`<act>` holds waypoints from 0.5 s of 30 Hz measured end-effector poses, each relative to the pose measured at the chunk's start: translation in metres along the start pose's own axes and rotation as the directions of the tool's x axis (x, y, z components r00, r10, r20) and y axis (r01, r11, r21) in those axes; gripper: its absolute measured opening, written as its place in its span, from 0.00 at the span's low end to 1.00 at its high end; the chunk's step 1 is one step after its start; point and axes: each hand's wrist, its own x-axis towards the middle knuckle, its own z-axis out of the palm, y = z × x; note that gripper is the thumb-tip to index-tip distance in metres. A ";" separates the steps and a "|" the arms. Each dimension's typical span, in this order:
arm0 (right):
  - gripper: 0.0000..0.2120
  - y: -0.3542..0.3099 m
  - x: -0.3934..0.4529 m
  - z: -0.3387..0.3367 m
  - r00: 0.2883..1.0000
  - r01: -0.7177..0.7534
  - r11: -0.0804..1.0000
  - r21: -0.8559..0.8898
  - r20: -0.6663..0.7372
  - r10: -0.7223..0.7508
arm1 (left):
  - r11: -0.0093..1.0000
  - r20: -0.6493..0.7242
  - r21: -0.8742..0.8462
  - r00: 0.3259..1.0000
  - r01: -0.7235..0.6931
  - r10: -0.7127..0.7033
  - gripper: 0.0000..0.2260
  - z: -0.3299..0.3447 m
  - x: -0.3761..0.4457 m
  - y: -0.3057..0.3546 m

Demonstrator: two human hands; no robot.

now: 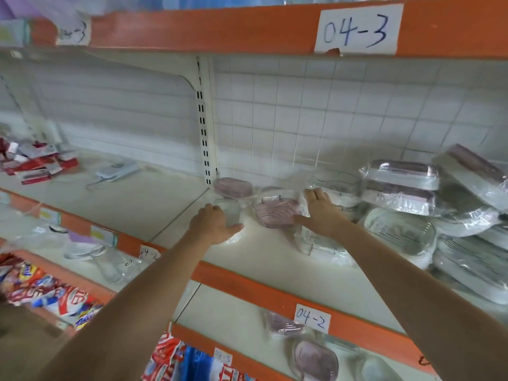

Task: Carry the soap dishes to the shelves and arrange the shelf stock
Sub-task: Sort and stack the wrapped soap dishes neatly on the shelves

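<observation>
**Both hands on the 04-2 shelf, among wrapped soap dishes**

From my head feed: both arms reach forward onto the cream shelf [269,259] with the orange front edge labelled 04-2 [312,318]

Left hand [213,225] has fingers and thumb curled round a clear wrapped soap dish [229,214], which sits on the shelf just left of centre

Right hand [320,211] lies flat, fingers straight and together, resting on clear wrapped packs; its thumb touches the pink soap dish [276,213] lying between the two hands

A second pink dish [233,187] sits further back, close to the slotted upright [204,119]

Stack of wrapped dishes [439,204] fills the right end of the shelf, some flat, some tilted against each other; well apart from the left hand, just beside the right one

Left bay of the same shelf holds red packets [35,163] and a white item I can't identify, too blurred

Shelf above carries a paper label 04-3 [357,30]

Lower shelf shows more pink dishes [313,356] and colourful snack bags [49,292] at the left
</observation>
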 end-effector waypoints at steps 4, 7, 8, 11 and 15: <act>0.26 -0.005 0.018 0.005 0.996 -0.088 0.992 0.095 0.036 0.085 | 0.999 -0.010 0.048 1.000 0.013 -0.012 0.41 0.008 0.012 0.005; 0.20 -0.008 0.034 0.013 0.992 -0.113 0.985 0.133 0.064 0.105 | 0.999 0.044 0.032 0.999 -0.001 0.000 0.39 0.007 0.021 -0.006; 0.17 -0.011 0.037 0.016 0.991 -0.123 0.984 0.128 0.065 0.116 | 1.000 0.067 0.019 0.998 -0.010 0.009 0.37 0.005 0.024 -0.013; 0.15 -0.022 0.044 0.024 0.988 -0.156 0.976 0.151 0.046 0.151 | 0.999 0.128 0.007 0.990 -0.052 0.050 0.34 -0.004 0.030 -0.038; 0.16 -0.031 0.050 0.029 0.971 -0.238 0.958 0.160 0.021 0.238 | 0.997 0.195 0.007 0.978 -0.071 0.068 0.34 -0.015 0.038 -0.064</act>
